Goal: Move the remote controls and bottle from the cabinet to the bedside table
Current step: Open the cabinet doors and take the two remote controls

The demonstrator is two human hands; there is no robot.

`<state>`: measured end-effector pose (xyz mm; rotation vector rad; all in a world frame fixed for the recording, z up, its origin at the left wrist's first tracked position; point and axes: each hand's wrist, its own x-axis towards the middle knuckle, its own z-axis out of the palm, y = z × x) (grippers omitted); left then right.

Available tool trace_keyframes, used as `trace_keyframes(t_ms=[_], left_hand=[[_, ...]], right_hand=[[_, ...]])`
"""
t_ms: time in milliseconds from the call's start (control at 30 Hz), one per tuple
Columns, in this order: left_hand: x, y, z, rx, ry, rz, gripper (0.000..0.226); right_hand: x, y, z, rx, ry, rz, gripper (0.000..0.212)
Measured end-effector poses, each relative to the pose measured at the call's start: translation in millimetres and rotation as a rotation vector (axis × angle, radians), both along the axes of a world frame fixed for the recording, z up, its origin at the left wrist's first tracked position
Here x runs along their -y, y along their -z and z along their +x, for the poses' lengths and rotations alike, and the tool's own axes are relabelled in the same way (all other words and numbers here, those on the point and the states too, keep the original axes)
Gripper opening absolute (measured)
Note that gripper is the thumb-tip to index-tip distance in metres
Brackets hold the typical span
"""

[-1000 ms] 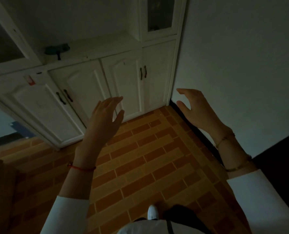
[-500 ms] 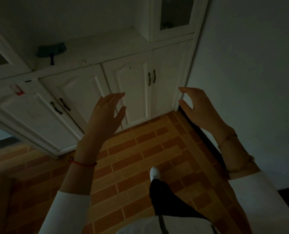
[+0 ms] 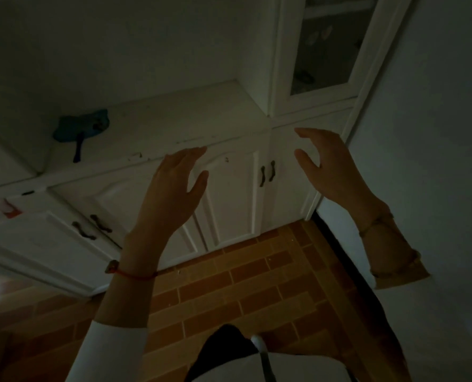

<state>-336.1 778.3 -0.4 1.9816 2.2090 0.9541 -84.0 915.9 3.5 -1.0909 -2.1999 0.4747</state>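
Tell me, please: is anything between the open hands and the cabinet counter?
Nothing visible is. The left hand and right hand are raised, open and empty before the cabinet counter. No remote or bottle can be made out there; only a dark teal object lies at its left.

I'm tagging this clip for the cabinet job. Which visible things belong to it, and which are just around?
Job: cabinet, left hand, right hand, both empty. No remotes or bottle visible.

Around: teal object on the ledge, red sticker, glass door.
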Motion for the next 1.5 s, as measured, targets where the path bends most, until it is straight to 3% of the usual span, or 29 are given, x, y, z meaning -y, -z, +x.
trace_keyframes(t_ms=[500, 833, 1067, 1500], left_hand=[[-217.2, -5.2, -80.7, 0.022, 0.116, 0.105, 0.043], [-333.7, -39.7, -86.7, 0.058, 0.257, 0.215, 0.042], [-376.7, -66.8, -69.7, 0.1, 0.32, 0.325, 0.042], [-453.7, -157.9, -27.5, 0.206, 0.355, 0.596, 0.04]], right_hand=[[-180.3, 4.5, -87.5, -0.046, 0.058, 0.036, 0.044], [-256.1, -26.3, -108.1, -0.118, 0.166, 0.106, 0.043], [-287.6, -67.9, -102.3, -0.19, 0.176, 0.25, 0.04], [-358.4, -221.5, -111.7, -0.422, 0.209, 0.509, 0.035]])
